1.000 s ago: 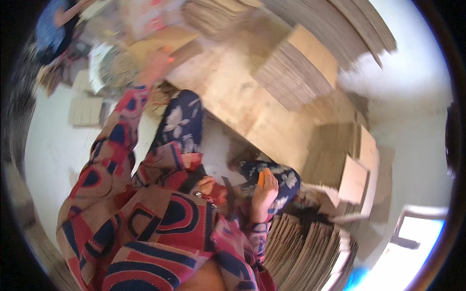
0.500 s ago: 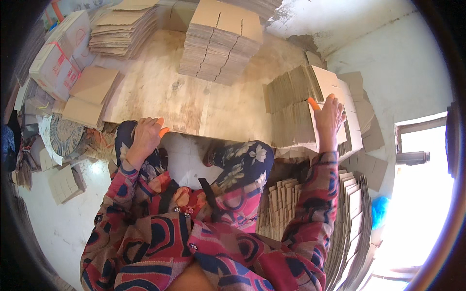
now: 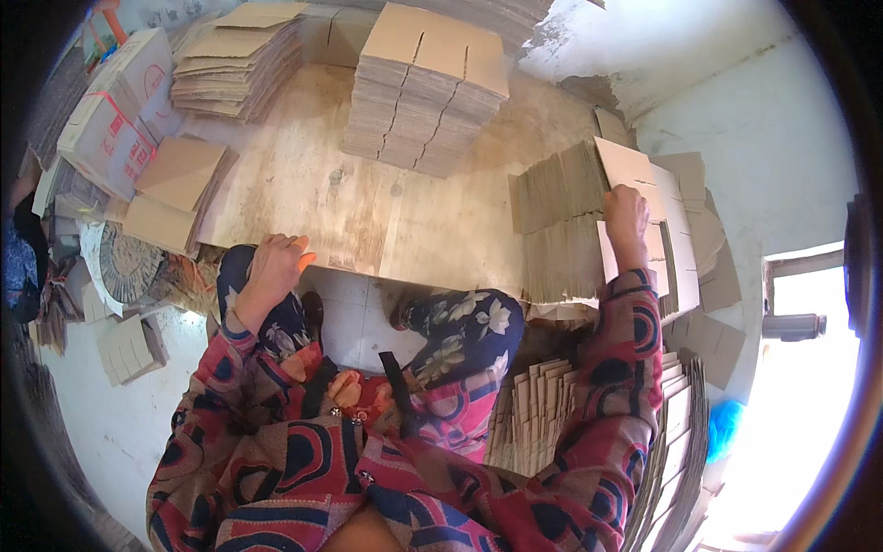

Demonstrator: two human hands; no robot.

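Your right hand (image 3: 627, 213) lies flat on a card sheet (image 3: 644, 247) at the right end of the bench (image 3: 368, 212). The fingers are spread out and point to the far side. You press on the sheet, but you do not grip it. The sheet lies on top of a card pile (image 3: 559, 221) that leans on its side, just left of your hand. More loose sheets fan out to the right of it.

Your left hand (image 3: 273, 265) rests on the near edge of the bench, on the left. It is half curled over the edge and has nothing in it.

A tall stack (image 3: 425, 87) of flat cards stands at the far side of the bench, in the middle. A lower stack (image 3: 235, 60) lies far left. A small pile (image 3: 175, 193) hangs over the left end. White boxes (image 3: 110, 120) sit past that, on the left. More cards (image 3: 543, 414) stand on edge by your right knee, near you.
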